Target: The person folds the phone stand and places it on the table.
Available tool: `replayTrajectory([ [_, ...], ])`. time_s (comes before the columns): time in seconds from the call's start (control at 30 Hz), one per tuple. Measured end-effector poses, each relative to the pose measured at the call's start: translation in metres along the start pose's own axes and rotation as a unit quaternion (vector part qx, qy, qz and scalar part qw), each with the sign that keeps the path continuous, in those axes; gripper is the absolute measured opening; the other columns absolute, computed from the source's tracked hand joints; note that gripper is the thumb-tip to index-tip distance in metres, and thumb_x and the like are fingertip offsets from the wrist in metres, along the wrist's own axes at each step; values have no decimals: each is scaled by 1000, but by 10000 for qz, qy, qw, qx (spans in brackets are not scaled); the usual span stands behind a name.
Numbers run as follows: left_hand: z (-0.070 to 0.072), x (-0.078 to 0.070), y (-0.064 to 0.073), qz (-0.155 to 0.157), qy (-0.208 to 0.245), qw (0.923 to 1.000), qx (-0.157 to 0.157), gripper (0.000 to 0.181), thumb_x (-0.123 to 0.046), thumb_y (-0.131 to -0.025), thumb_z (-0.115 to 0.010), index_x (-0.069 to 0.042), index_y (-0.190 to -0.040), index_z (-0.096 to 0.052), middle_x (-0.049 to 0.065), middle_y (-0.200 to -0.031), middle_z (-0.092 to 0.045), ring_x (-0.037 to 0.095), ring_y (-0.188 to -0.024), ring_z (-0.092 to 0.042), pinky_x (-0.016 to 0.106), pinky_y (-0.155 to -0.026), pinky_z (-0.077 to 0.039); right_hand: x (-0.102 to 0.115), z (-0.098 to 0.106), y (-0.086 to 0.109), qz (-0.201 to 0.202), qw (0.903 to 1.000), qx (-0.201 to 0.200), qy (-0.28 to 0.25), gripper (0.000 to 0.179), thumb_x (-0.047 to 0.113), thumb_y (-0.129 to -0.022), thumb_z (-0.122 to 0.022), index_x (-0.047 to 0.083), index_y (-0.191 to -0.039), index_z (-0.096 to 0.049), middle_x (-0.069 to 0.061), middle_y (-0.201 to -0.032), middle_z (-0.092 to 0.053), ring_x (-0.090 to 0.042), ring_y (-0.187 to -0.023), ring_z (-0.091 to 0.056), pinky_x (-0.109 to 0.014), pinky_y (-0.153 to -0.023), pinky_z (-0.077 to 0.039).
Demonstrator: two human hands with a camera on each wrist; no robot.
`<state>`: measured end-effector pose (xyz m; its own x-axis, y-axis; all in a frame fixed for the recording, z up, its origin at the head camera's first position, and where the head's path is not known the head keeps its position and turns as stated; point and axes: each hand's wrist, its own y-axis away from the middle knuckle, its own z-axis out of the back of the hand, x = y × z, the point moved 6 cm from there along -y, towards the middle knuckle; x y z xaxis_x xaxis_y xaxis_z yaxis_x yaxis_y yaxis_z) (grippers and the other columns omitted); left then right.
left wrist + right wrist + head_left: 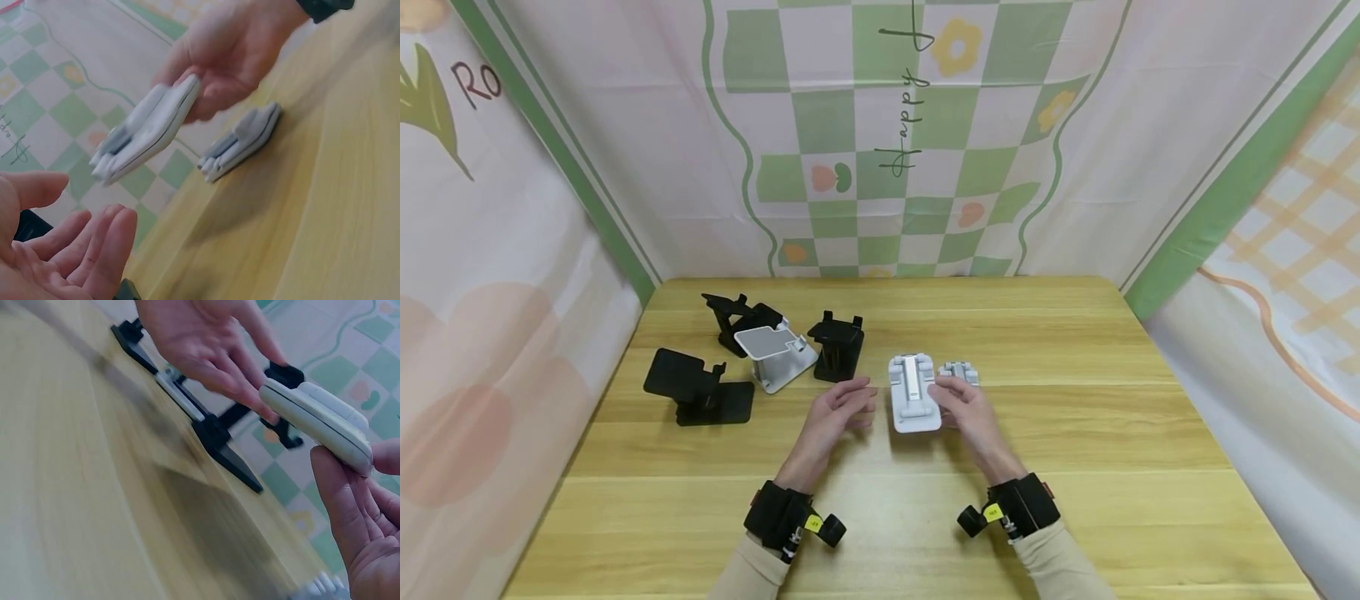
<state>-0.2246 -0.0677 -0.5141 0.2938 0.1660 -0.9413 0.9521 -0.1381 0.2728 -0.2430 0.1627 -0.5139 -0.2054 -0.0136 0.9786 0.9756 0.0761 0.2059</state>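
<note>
A white folded phone stand [915, 407] is held above the table by my right hand [973, 423], which pinches its right edge between thumb and fingers. In the right wrist view the same stand [315, 419] appears edge-on, with the thumb on one face and fingers on the other. My left hand [835, 410] is just left of it, palm inward; its fingers are loosely spread and hold nothing in the left wrist view. A second folded stand [240, 142], white and grey, lies on the table beyond my right hand, which partly hides it in the head view.
Unfolded phone stands are grouped on the table's left side: a black one [717, 406] nearest, a grey-white one [784, 360], a black one [838, 348] close to my left hand, and another black one [730, 317] behind. Patterned curtains surround the wooden table [1075, 400].
</note>
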Motion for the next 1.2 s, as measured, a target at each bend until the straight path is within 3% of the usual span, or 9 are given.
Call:
replayTrajectory([
  [0.23,11,2,0,7,-265,9995,-144,48,-31,-102,-67,-6,-142,-58,18,-135,-66,27,-113,-68,41,-96,-57,1,44,-2,-78,9982,-579,159,50,22,-104,-63,-9,-141,-52,7,-99,-71,-6,-82,-68,-21,-76,-56],
  [0.47,19,4,-1,-60,-347,9989,-299,46,-27,-102,-66,-1,-140,-60,20,-132,-67,30,-111,-67,40,-92,-59,-1,86,-3,-87,9957,-832,393,56,29,-104,-63,-8,-144,-50,17,-106,-68,0,-95,-64,-18,-85,-53],
  [0.63,22,5,0,-165,-364,9986,-356,40,-21,-104,-64,0,-138,-61,21,-129,-68,29,-107,-68,41,-92,-59,-7,109,-4,-323,9926,-913,737,65,41,-103,-62,-2,-150,-48,-1,-135,-64,5,-103,-60,-14,-90,-49],
  [0.77,23,5,0,-226,-372,9983,-384,39,-19,-104,-63,1,-137,-61,22,-129,-68,30,-107,-68,42,-92,-59,-13,122,-5,-514,9911,-841,895,74,52,-101,-60,3,-154,-44,-16,-158,-46,7,-108,-57,-12,-93,-46],
  [0.87,23,6,1,-215,-379,9982,-420,39,-20,-104,-63,1,-137,-62,22,-128,-68,31,-107,-68,41,-91,-59,-16,129,-5,-530,9920,-855,758,76,51,-101,-61,2,-155,-42,-13,-153,-51,6,-105,-59,-13,-92,-48],
  [0.93,24,6,1,-224,-401,9980,-436,39,-21,-104,-63,1,-136,-62,22,-128,-69,30,-106,-68,40,-91,-59,-17,134,-5,-520,9924,-898,662,75,49,-101,-63,1,-154,-42,-4,-140,-60,5,-102,-61,-14,-89,-51],
  [1.03,25,7,0,-231,-386,9979,-474,38,-20,-103,-64,1,-135,-62,22,-126,-69,31,-105,-68,40,-90,-60,-18,139,-5,-519,9924,-953,588,74,47,-101,-64,0,-154,-42,13,-123,-62,5,-99,-63,-15,-87,-52],
  [1.2,28,8,0,-200,-338,9978,-531,38,-19,-103,-64,2,-135,-63,21,-126,-70,31,-105,-69,38,-88,-60,-22,145,-7,-635,9900,-1024,728,74,49,-100,-64,1,-154,-42,7,-131,-61,7,-99,-62,-14,-86,-51],
])
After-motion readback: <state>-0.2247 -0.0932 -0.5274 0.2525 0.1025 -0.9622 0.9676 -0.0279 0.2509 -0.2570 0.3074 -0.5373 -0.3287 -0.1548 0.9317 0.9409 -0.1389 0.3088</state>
